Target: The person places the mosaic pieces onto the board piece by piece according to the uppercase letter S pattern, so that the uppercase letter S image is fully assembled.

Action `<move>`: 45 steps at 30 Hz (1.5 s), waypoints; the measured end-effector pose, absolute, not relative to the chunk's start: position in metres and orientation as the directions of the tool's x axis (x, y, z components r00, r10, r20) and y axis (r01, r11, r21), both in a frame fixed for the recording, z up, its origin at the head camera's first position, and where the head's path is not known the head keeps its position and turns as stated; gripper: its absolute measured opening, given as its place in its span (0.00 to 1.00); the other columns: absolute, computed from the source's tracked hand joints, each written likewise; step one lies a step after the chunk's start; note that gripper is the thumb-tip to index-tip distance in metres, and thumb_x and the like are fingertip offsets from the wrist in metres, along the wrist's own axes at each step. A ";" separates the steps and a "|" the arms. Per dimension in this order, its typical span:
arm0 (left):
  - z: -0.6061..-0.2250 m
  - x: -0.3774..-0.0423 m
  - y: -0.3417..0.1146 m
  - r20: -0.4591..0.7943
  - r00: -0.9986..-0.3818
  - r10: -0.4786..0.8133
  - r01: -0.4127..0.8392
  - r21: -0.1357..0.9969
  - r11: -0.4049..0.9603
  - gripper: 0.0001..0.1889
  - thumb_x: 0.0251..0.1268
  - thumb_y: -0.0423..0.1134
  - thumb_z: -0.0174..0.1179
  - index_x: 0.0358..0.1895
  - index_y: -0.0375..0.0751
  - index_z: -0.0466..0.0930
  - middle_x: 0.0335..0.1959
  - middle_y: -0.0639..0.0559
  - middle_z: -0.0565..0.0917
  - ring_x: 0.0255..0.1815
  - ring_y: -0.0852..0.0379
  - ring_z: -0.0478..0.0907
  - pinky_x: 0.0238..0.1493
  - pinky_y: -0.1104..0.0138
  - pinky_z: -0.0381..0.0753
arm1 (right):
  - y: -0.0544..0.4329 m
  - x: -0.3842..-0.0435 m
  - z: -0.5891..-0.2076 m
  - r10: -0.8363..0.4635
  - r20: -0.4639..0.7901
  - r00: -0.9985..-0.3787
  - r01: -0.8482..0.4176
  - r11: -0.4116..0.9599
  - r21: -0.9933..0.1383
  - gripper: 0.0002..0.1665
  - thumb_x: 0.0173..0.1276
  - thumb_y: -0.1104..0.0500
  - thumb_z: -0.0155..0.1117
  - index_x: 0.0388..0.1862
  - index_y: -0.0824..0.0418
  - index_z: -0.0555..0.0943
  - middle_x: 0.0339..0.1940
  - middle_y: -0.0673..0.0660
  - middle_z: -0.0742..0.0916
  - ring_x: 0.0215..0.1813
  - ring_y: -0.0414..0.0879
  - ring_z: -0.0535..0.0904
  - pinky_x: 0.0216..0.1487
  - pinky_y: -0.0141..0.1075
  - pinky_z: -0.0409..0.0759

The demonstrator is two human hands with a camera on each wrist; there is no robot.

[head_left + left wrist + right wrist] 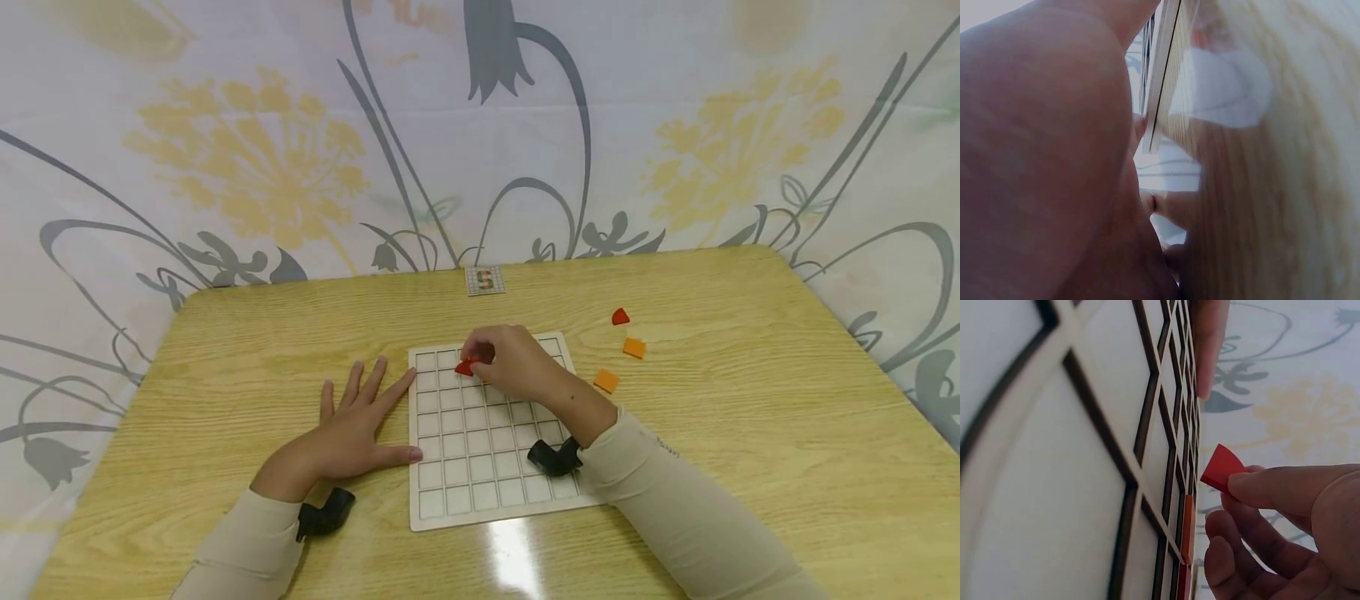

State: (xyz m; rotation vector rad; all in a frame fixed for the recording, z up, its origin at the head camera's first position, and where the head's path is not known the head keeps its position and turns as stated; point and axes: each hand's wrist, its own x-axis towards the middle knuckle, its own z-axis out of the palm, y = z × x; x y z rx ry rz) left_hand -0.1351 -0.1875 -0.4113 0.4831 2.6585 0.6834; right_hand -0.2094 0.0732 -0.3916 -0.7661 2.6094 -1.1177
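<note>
Between thumb and forefinger, my right hand [513, 362] pinches a red quarter-round tile [1222, 467] just above the gridded board [480, 467]. In the right wrist view an orange tile [1188, 530] and a red tile [1184, 581] sit on the board below the held piece. From the head view the right hand mostly covers them. My left hand [348, 437] lies flat with fingers spread on the table, its thumb and forefinger tips at the board's left edge. The left wrist view shows mostly that hand's skin close up, with the board's edge [1159, 81] beyond.
Right of the board lie a red quarter-round tile [620, 317] and two orange square tiles, one farther back [634, 347] and one nearer [606, 382]. A small card with a coloured figure on a grid [484, 280] lies at the table's back edge, before a flower-patterned cloth [420, 150].
</note>
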 end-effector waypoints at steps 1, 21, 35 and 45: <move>-0.411 -0.135 -0.187 -0.249 -0.880 0.404 0.234 0.513 0.826 0.54 0.58 0.70 0.63 0.82 0.62 0.42 0.83 0.41 0.32 0.81 0.34 0.20 0.69 0.32 0.16 | 0.073 -0.210 -0.392 -0.534 0.008 -0.845 -0.377 0.586 -0.717 0.06 0.68 0.67 0.66 0.39 0.57 0.86 0.34 0.51 0.87 0.36 0.41 0.79 0.39 0.32 0.78; -0.407 -0.134 -0.187 -0.260 -0.880 0.397 0.220 0.518 0.827 0.53 0.58 0.69 0.63 0.82 0.61 0.43 0.83 0.41 0.30 0.81 0.34 0.18 0.68 0.32 0.15 | 0.074 -0.214 -0.395 -0.567 -0.059 -0.821 -0.383 0.626 -0.680 0.07 0.70 0.66 0.65 0.41 0.58 0.87 0.37 0.52 0.88 0.35 0.41 0.78 0.40 0.33 0.78; -0.410 -0.134 -0.185 -0.241 -0.884 0.401 0.235 0.513 0.826 0.53 0.58 0.69 0.63 0.82 0.61 0.44 0.83 0.40 0.33 0.81 0.33 0.21 0.69 0.31 0.17 | 0.075 -0.215 -0.394 -0.577 -0.059 -0.814 -0.410 0.645 -0.645 0.09 0.70 0.66 0.64 0.43 0.58 0.88 0.40 0.52 0.89 0.39 0.41 0.81 0.41 0.32 0.80; -0.413 -0.135 -0.186 -0.264 -0.881 0.392 0.221 0.502 0.836 0.54 0.57 0.71 0.62 0.82 0.63 0.42 0.83 0.42 0.31 0.81 0.35 0.19 0.69 0.33 0.15 | 0.074 -0.214 -0.395 -0.593 -0.048 -0.804 -0.445 0.652 -0.614 0.08 0.70 0.65 0.65 0.43 0.56 0.89 0.42 0.52 0.88 0.41 0.41 0.80 0.42 0.33 0.79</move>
